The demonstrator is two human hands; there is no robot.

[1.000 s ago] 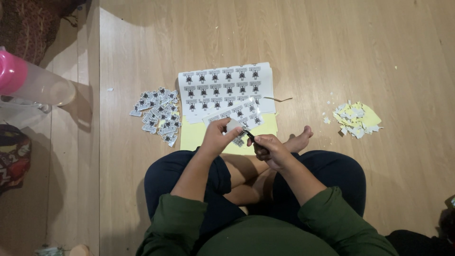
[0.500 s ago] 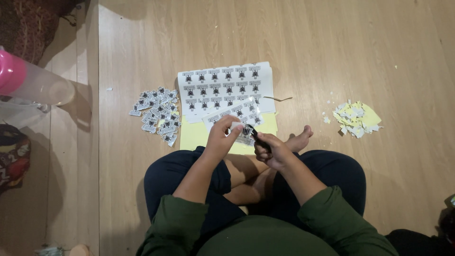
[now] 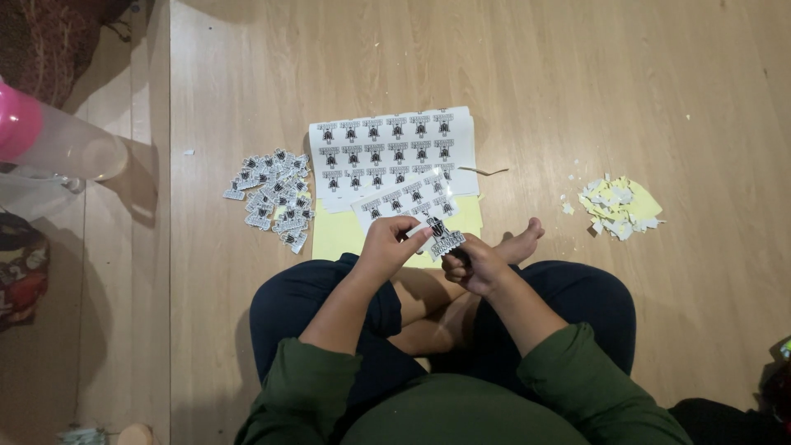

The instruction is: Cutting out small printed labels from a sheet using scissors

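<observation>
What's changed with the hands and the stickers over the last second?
The left hand now pinches one cut sticker, drawn nearer the lap; the right hand has slid slightly back beside it. The printed sheets, cut-sticker pile and scrap heap stayed put.

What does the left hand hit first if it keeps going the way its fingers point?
The left hand points up and right and already pinches the small cutout. Straight on, it would probably meet the strip on the sticker sheets; height above them is unclear.
</observation>
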